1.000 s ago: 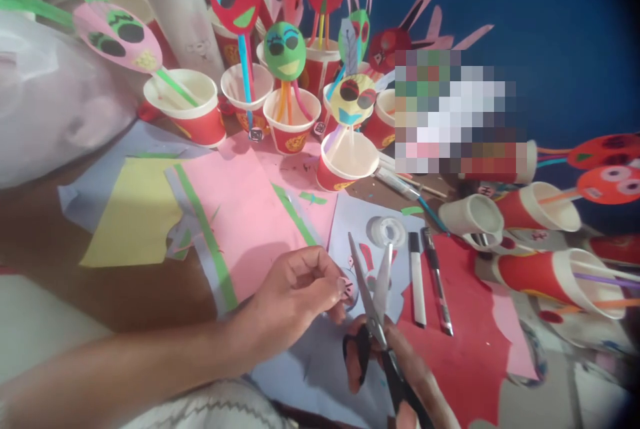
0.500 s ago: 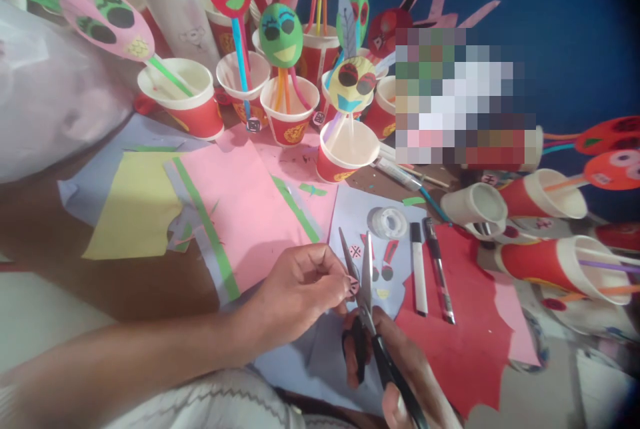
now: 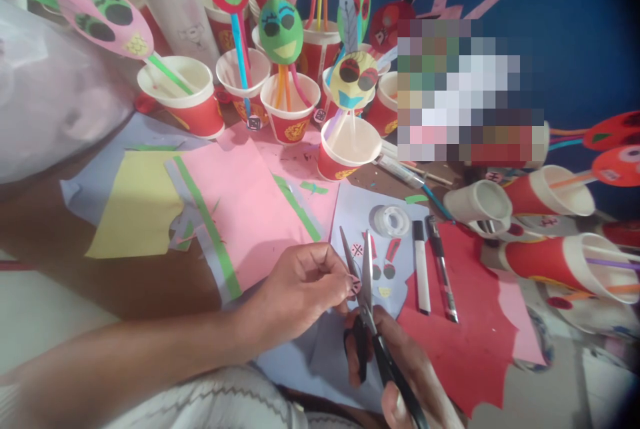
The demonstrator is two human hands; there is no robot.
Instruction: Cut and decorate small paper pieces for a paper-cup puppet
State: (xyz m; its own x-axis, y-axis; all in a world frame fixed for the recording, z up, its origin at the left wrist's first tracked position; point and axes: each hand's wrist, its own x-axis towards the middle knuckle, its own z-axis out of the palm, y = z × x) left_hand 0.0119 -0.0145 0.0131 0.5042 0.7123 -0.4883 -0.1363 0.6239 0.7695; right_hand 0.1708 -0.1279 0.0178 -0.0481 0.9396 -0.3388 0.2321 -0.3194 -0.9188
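My left hand [image 3: 310, 286] pinches a small pink paper disc [image 3: 355, 285] with dark marks on it. My right hand [image 3: 400, 366] grips the black handles of a pair of scissors [image 3: 367, 316]. Their blades stand apart and point away from me, with the disc's edge at the left blade. Just beyond the blades, a similar marked disc [image 3: 357, 250] lies on pale blue paper [image 3: 345, 216]. Beside it are red strips with dark round pieces [image 3: 389, 272] and a little yellow piece [image 3: 385, 292].
A clear tape roll [image 3: 393, 220], a white marker [image 3: 421, 276] and a black pen [image 3: 442, 269] lie right of the blades. Red paper [image 3: 465, 349] spreads there; pink paper [image 3: 240, 202] is at left. Red cups [image 3: 350, 149] with paper-faced straws line the back. A white mug [image 3: 477, 206] stands right.
Both hands and the scissors hold almost the same pose, the blades still apart near the pink disc. The view has shifted very slightly.
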